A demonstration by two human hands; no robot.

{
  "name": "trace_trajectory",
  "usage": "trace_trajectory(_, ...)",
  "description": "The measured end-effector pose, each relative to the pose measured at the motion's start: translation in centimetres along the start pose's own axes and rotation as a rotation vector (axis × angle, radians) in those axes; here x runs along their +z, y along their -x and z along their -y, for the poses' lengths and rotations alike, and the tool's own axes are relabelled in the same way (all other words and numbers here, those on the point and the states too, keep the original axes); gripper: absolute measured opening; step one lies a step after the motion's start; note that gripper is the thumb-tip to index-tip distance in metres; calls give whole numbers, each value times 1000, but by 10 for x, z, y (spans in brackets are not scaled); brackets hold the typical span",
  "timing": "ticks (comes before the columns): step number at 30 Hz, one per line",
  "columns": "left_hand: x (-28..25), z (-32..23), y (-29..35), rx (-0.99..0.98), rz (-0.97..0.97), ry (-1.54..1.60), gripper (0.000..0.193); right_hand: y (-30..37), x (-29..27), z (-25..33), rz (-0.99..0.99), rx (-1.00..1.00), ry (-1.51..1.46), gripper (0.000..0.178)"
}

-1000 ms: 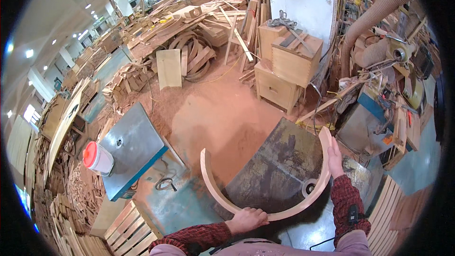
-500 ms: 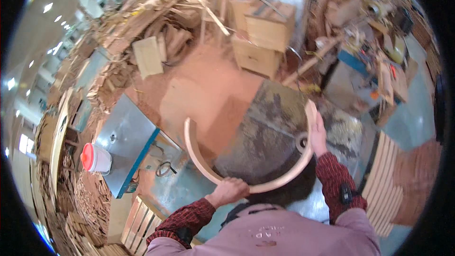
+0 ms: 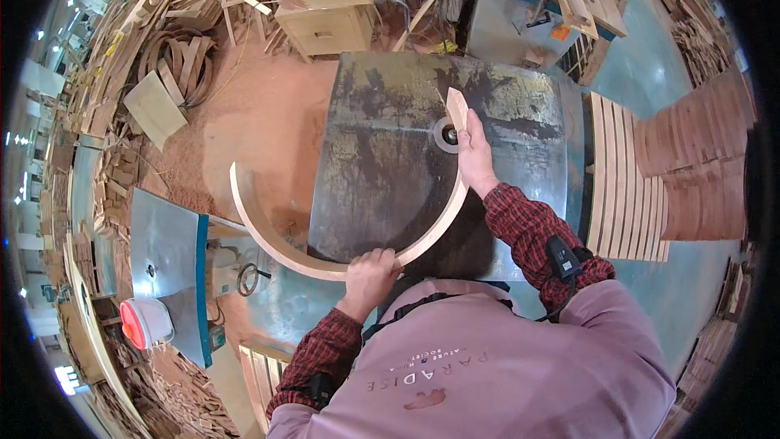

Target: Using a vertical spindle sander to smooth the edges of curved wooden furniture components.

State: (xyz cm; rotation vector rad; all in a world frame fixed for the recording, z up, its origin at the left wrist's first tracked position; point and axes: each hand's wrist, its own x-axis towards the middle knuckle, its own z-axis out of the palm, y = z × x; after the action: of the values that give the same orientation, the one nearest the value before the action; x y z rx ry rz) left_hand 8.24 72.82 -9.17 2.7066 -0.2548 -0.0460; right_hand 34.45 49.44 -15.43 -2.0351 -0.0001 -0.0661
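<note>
A pale curved wooden piece (image 3: 276,249), shaped like a half ring, lies across the dark, worn metal machine table (image 3: 382,187). Its left arm reaches out past the table's left edge. My left hand (image 3: 372,280) is closed round the near bend of the piece. Along the outer side of its right arm lies my right hand (image 3: 477,156), fingers stretched forward and thumb over the wood. Close to the inner side of that arm, a round spindle (image 3: 449,136) stands in a pale ring; whether wood and spindle touch I cannot tell.
On the right is a stack of pale curved strips (image 3: 621,179) beside reddish curved panels (image 3: 695,162). A steel-topped table (image 3: 166,244) with a red-lidded white bucket (image 3: 148,323) is at left. Wooden drawer boxes (image 3: 325,28) stand beyond; sawdust (image 3: 252,114) covers the floor.
The view has turned and shifted. The curved piece has come slightly towards me past the spindle, its right tip reaching less far beyond it. My hands stay on the wood.
</note>
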Motion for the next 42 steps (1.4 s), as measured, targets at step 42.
trace_trajectory(42, -184, -191, -109, 525, -628, 440, 49, 113, -236, 292, 372, -477, -736, 65)
